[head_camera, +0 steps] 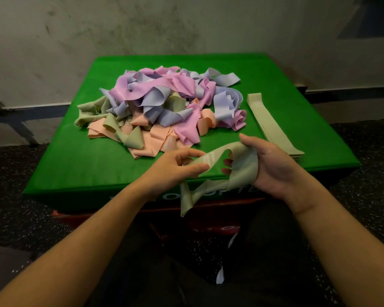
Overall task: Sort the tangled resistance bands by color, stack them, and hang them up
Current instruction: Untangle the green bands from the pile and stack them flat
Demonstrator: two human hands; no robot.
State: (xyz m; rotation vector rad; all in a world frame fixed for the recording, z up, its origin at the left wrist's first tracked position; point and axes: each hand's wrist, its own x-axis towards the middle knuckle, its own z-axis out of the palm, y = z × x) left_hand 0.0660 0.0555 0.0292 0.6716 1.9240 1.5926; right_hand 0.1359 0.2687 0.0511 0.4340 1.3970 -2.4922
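Both hands' grip closed on green band: left pinches, right wraps.

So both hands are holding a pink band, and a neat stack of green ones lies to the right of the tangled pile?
Not quite: the head view shows the band in the left hand and right hand is pale green, not pink. The green stack does lie right of the tangled pile.

I see a green padded box top carrying a tangled heap of pastel bands and a flat stack of green bands just beside it.
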